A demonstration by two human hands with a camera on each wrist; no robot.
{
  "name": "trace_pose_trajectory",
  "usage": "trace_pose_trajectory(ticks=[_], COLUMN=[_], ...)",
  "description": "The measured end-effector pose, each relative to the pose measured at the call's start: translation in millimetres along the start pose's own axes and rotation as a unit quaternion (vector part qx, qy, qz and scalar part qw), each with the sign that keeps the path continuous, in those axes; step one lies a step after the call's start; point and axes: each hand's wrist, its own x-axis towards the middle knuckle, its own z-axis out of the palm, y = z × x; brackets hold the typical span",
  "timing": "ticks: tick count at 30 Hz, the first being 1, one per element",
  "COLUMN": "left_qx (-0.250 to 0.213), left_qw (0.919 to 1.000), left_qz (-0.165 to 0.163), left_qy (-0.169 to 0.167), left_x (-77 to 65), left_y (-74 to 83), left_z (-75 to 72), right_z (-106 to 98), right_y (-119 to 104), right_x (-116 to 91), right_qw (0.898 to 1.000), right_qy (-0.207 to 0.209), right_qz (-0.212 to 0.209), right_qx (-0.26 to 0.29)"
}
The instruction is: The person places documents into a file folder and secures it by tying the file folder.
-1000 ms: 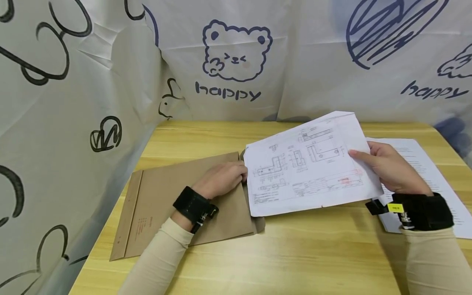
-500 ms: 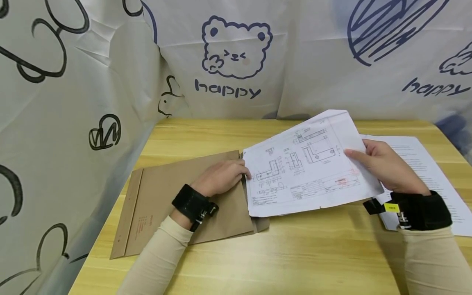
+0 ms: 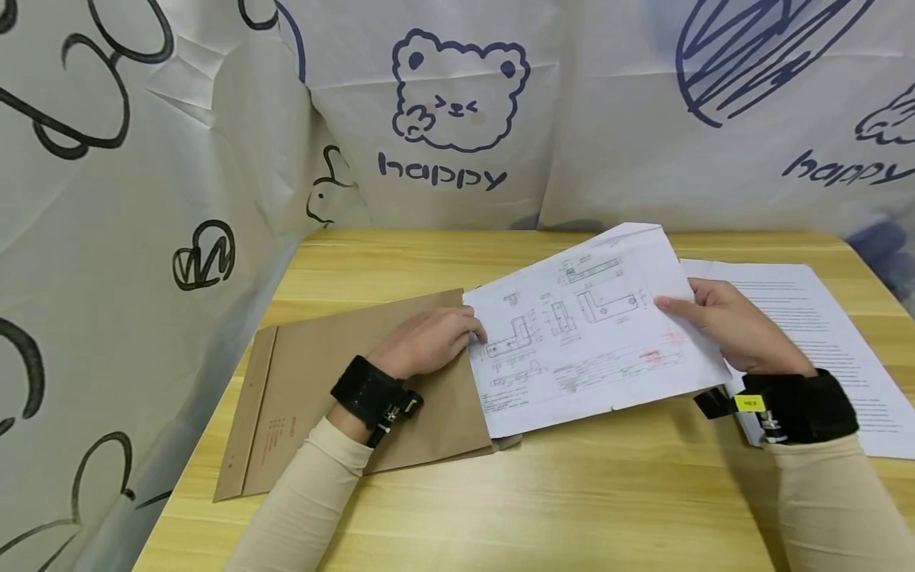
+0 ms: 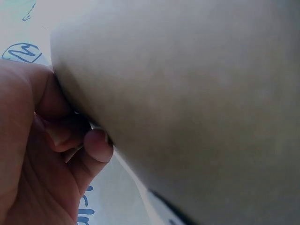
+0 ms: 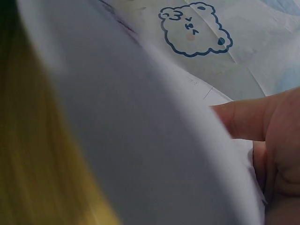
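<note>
Sheet of drawings [image 3: 572, 342] slanting, left edge meeting right end of brown envelope [image 3: 322, 373]; right hand [image 3: 743, 327] pinching sheet, left hand [image 3: 429, 343] gripping envelope edge. Seemingly inserting; next move probably calling for aligning, pushing left.

lettering [image 3: 503, 396] on the drawing sheet [image 3: 565, 357] and red print [image 3: 279, 441] on the brown folder [image 3: 436, 421] are too small to read. the right hand [image 3: 743, 326] has most fingers hidden behind the sheet. the table [image 3: 608, 508] and both sleeves [image 3: 829, 500] are cut off at the near side; in the wrist views folder and sheet blur.
</note>
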Motion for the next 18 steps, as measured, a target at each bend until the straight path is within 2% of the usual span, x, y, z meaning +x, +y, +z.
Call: trace_pose_trajectory(ticks=[8,18], left_qx=[-0.001,0.005], left_qw=[1.0000,0.9999], left_qz=[0.004,0.004], left_qy=[0.008,0.014], left_x=[1.2,0.4], left_y=[0.5,1.1], left_z=[-1.1,-1.7], right_z=[12,24], right_y=[5,6], right_x=[8,13], right_qw=[0.998,0.994], right_qy=[-0.027,-0.043], right_qz=[-0.006,0.013], right_qx=[0.056,0.105])
